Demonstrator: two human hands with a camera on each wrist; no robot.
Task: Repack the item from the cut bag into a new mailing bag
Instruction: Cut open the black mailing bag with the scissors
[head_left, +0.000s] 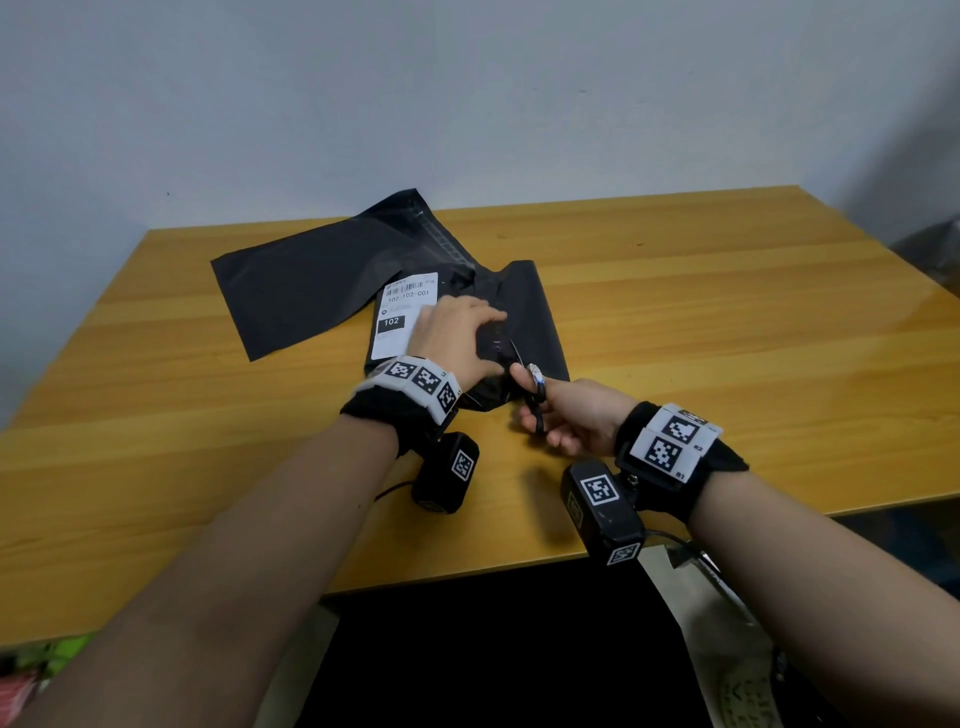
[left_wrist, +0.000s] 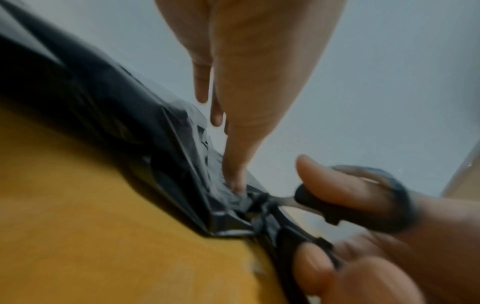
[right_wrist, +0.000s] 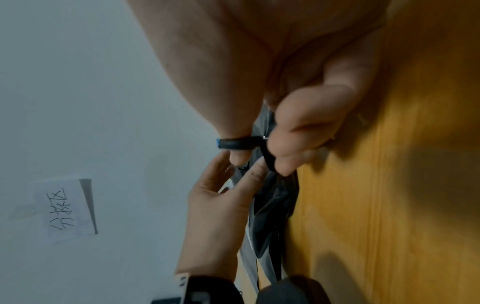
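Note:
A filled black mailing bag (head_left: 535, 312) with a white shipping label (head_left: 402, 317) lies mid-table. My left hand (head_left: 457, 332) rests flat on it, fingers straight, pressing the plastic down beside the cut line. My right hand (head_left: 566, 415) grips black scissors (head_left: 530, 384), whose blades enter the bag's near edge. In the left wrist view a fingertip of my left hand (left_wrist: 241, 82) presses the crumpled bag (left_wrist: 116, 123) just ahead of the scissors (left_wrist: 350, 209). The right wrist view shows my right hand (right_wrist: 298, 113) with its thumb through the scissors' ring (right_wrist: 236, 144). A flat, empty black mailing bag (head_left: 301, 291) lies behind, to the left.
The wooden table (head_left: 727, 312) stands against a pale wall, with bare wood to the right and along the near edge. A handwritten paper note (right_wrist: 67, 209) is stuck on the wall. Cables hang below the table's front edge.

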